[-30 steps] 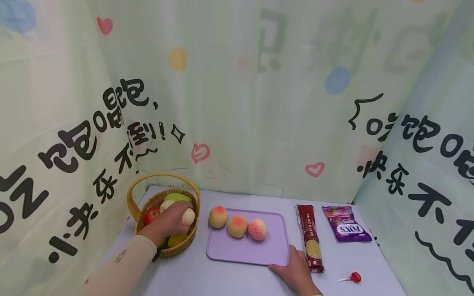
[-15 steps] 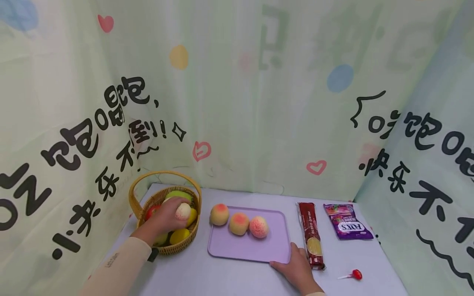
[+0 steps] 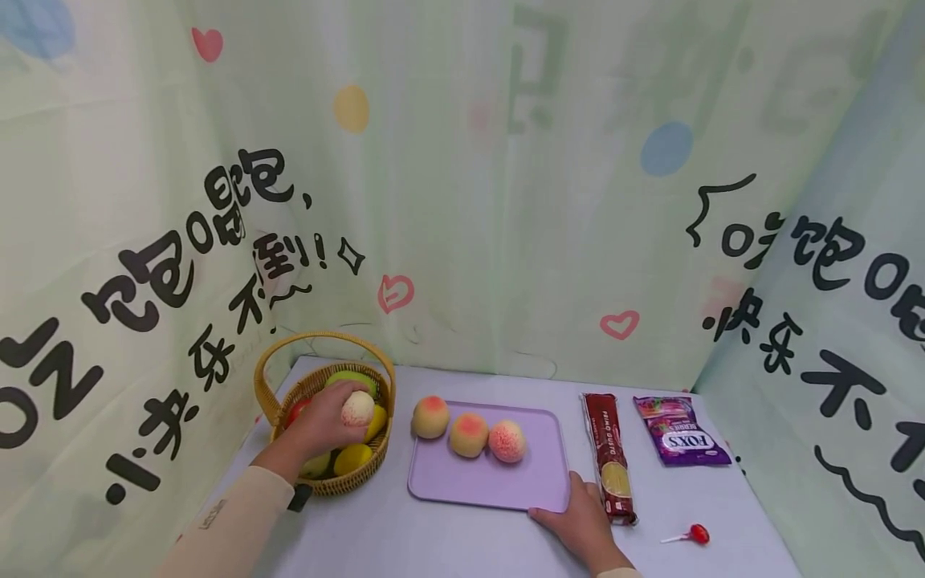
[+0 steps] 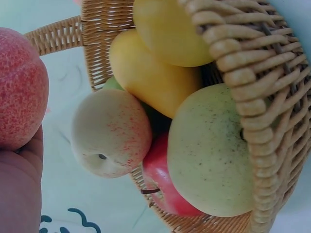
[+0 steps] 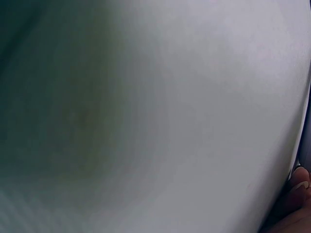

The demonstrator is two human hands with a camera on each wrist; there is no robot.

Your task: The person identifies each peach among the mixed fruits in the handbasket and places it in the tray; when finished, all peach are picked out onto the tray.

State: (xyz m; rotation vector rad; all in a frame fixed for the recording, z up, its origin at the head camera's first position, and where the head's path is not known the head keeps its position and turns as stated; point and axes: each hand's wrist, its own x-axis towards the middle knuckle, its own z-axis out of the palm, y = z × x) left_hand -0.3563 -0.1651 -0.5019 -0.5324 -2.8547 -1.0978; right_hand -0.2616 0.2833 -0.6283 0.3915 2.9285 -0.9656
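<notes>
My left hand (image 3: pixel 321 419) grips a pink-speckled peach (image 3: pixel 357 409) just over the wicker basket (image 3: pixel 352 485). In the left wrist view that peach (image 4: pixel 18 92) shows at the left edge, beside the fruit in the basket: a pale peach (image 4: pixel 109 131), a red apple (image 4: pixel 167 182), a green round fruit (image 4: pixel 214 150) and a yellow mango (image 4: pixel 146 73). My right hand (image 3: pixel 580 522) holds the near right corner of the purple tray (image 3: pixel 480 486), thumb at its front edge and fingers along its side. Three peaches (image 3: pixel 469 435) form a row toward the tray's back left.
Right of the tray lies a long dark-red packet (image 3: pixel 607 457), close by my right hand. Farther right are a purple candy bag (image 3: pixel 682 431) and a red lollipop (image 3: pixel 698 534). A printed curtain (image 3: pixel 462 241) surrounds the white table (image 3: pixel 405 538). The basket's handle (image 3: pixel 325 335) arches up behind my left hand.
My left hand has raised the peach slightly from among the basket's fruit, uncovering more yellow fruit beneath. The right hand keeps its place at the tray corner.
</notes>
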